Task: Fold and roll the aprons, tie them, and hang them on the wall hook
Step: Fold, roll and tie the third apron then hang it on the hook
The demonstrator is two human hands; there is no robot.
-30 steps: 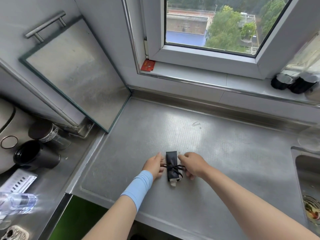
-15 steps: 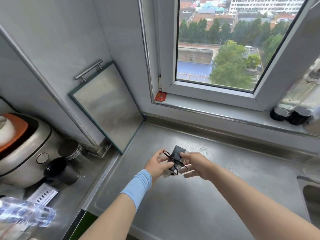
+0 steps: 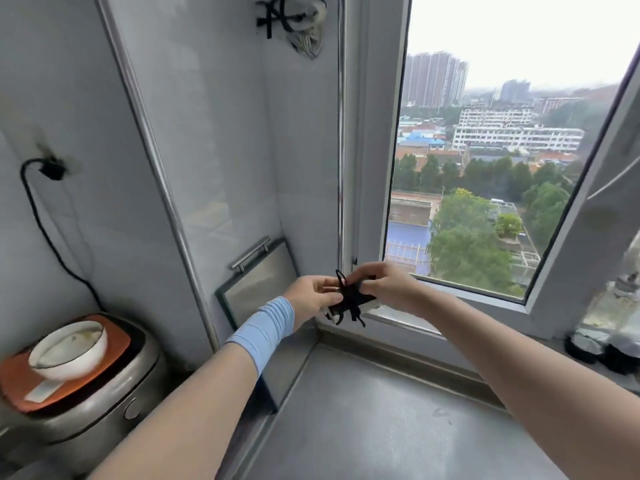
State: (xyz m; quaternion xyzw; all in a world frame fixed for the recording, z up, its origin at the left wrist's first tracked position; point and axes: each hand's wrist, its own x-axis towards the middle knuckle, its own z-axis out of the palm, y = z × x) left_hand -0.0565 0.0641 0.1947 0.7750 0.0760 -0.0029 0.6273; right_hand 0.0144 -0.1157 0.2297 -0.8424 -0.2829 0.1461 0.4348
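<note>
Above the steel counter (image 3: 381, 427), by the window's (image 3: 485, 168) lower-left corner, 1 rolled black apron (image 3: 358, 300) is held mid-air between 2 hands. 1 loop of its tie sticks up; loose ends hang below. L hand (image 3: 311, 299), w/ a light-blue wrist sleeve (image 3: 263, 327), has fingers curled, pinching the roll's left side. R hand (image 3: 384, 289) curls over the top & right side, gripping it. 1 more tied bundle (image 3: 301, 26), pale w/ black straps, hangs high on the wall. At left: 1 rice cooker (image 3: 97, 403) w/ 1 white bowl (image 3: 69, 348) on top, & 1 steel board (image 3: 256, 289) w/ handle leaning on the wall.
</note>
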